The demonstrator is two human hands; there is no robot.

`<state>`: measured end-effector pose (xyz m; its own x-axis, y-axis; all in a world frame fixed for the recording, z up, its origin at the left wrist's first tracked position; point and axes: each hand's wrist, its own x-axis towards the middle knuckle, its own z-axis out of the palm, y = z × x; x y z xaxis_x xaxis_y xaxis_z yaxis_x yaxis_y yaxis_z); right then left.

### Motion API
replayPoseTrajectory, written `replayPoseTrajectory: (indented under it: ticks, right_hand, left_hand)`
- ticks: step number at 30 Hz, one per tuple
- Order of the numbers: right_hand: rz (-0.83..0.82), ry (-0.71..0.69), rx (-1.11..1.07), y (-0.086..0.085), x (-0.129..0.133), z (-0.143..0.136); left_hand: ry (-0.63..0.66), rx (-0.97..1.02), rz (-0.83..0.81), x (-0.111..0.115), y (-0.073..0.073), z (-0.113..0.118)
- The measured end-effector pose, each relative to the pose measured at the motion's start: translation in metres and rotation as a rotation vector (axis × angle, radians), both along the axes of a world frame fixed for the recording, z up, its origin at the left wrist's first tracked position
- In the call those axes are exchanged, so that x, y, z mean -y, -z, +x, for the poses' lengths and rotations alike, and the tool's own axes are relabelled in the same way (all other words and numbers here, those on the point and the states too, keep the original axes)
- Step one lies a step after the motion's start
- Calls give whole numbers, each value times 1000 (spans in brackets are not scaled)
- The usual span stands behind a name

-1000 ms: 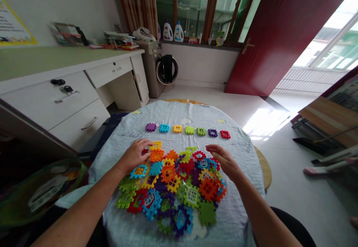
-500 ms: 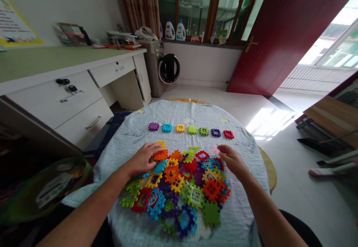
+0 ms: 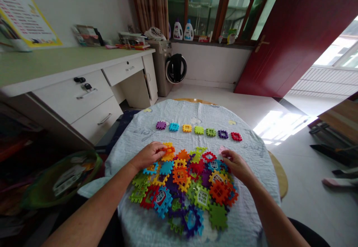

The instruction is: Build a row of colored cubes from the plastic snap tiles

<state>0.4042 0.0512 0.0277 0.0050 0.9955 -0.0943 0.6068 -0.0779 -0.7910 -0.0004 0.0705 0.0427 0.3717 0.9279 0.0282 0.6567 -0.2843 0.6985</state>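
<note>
My left hand (image 3: 148,155) pinches an orange notched building tile (image 3: 169,149) at the far left edge of a heap of plastic tiles. A yellow tile (image 3: 167,144) lies just behind it. At the heap's far right edge rests my right hand (image 3: 235,163), its fingers loosely bent and apart, with no tile seen in them. Near its fingertips are a blue tile with a white lattice window (image 3: 214,165) and a red frame tile (image 3: 209,156). Behind the heap, several tiles stand spaced in a row, from a purple one (image 3: 161,125) to a red one (image 3: 236,136).
A pale blue cloth (image 3: 131,137) covers the round table. On the left are a white desk (image 3: 69,105) and a green basket (image 3: 36,194) on the floor. A washing machine (image 3: 162,68) with its door ajar and a red door (image 3: 276,41) stand beyond.
My left hand has closed on the orange tile and raised it slightly. My right hand stays by the heap's right edge. The whole view has shifted, so things appear farther right.
</note>
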Motion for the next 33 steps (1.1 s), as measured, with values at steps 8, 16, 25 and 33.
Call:
replayPoseTrajectory:
  ticks: [8,16,25,33]
  right_hand:
    - [79,-46,55,8,-2,4]
    - [119,-91,163,3,-1,2]
    - [149,-154,240,-6,0,-2]
    - [221,-206,262,-3,-1,-3]
  left_hand:
    - [-234,454,-240,-1,-5,2]
    - [-332,241,-81,-3,-4,-5]
    - [-297,65,39,-3,-6,3]
    - [-441,117,17,-30,0,-17]
